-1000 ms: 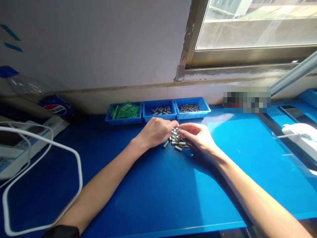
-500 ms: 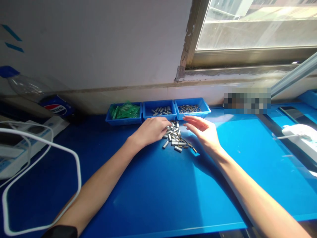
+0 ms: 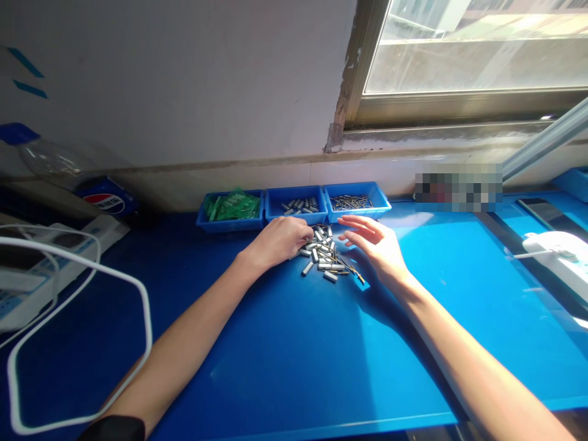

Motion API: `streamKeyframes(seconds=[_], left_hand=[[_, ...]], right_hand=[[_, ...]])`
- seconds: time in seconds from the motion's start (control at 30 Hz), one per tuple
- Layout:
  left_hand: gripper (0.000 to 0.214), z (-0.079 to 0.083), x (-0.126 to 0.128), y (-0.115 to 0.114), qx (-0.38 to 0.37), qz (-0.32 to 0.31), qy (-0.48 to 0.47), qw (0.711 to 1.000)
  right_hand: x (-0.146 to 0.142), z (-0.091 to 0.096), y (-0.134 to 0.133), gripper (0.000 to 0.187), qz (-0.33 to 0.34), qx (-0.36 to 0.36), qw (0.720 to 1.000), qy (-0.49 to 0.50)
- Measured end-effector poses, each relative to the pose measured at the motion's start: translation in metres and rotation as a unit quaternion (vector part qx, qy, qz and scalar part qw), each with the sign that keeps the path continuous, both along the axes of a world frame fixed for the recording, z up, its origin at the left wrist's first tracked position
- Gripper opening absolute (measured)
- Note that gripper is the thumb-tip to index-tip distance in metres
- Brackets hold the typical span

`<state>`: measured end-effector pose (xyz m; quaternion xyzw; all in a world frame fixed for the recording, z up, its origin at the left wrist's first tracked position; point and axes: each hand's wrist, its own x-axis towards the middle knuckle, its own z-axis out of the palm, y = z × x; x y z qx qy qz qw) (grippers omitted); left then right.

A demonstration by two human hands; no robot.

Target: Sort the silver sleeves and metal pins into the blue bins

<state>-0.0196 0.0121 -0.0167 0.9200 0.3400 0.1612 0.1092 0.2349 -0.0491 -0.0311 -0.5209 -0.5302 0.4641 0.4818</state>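
My left hand (image 3: 283, 240) is at the left side of a pile of small silver metal pieces (image 3: 323, 266) on the blue table. Its fingers are curled together and pressed close; whatever lies between them is hidden. Across the pile, my right hand (image 3: 374, 245) hovers with thumb and fingers apart, nothing between them. Thin dark pins with brass-coloured ends (image 3: 353, 272) lie mixed in at the pile's right edge. Just behind stand three blue trays: one with green plastic packets (image 3: 234, 205), one with silver pieces (image 3: 301, 205), one with thin pins (image 3: 353, 202).
A cola bottle (image 3: 108, 196) and a white power strip (image 3: 87, 248) stand at the left. A white cable loop (image 3: 147, 306) hangs over my left forearm. On the right are a white device (image 3: 558, 257) and a dark phone-like slab (image 3: 544, 214). The wall closes off the back.
My left hand has shifted slightly left, its fingers drawn back from the pile. My right hand has barely moved.
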Motion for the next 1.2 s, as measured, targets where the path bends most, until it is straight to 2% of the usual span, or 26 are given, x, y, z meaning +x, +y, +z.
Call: streamKeyframes(seconds=[0.1,0.2,0.37,0.5,0.6,0.73,1.0,1.2], left_hand=[[0.020,0.006,0.000,-0.001,-0.021,0.007,0.017,1.000],[0.021,0.011,-0.001,-0.002,-0.033,0.011,-0.012,0.999],[0.026,0.011,0.002,-0.003,-0.047,0.001,-0.121,0.992],[0.019,0.009,0.007,-0.007,-0.048,-0.016,-0.216,0.975],[0.014,0.009,0.010,-0.010,-0.048,-0.001,-0.253,0.966],[0.010,0.007,0.012,-0.012,-0.064,0.008,-0.261,0.963],[0.010,0.002,0.014,-0.013,-0.105,-0.035,-0.267,0.957],[0.009,-0.001,0.015,-0.014,-0.111,-0.031,-0.255,0.960]], right_hand=[[0.001,-0.001,0.001,0.036,0.003,0.000,1.000,0.005],[0.001,-0.002,0.001,0.030,0.009,0.000,1.000,0.000],[0.001,-0.004,0.001,0.027,0.019,-0.002,1.000,-0.019],[0.000,-0.005,0.000,0.031,0.033,-0.023,0.999,-0.013],[-0.001,-0.004,0.000,0.033,0.042,-0.033,0.999,-0.004],[-0.003,-0.001,-0.002,0.035,0.055,-0.045,0.997,0.000],[-0.005,0.000,-0.004,0.029,0.071,-0.059,0.996,-0.006],[-0.004,0.002,-0.004,0.025,0.052,-0.063,0.997,-0.005]])
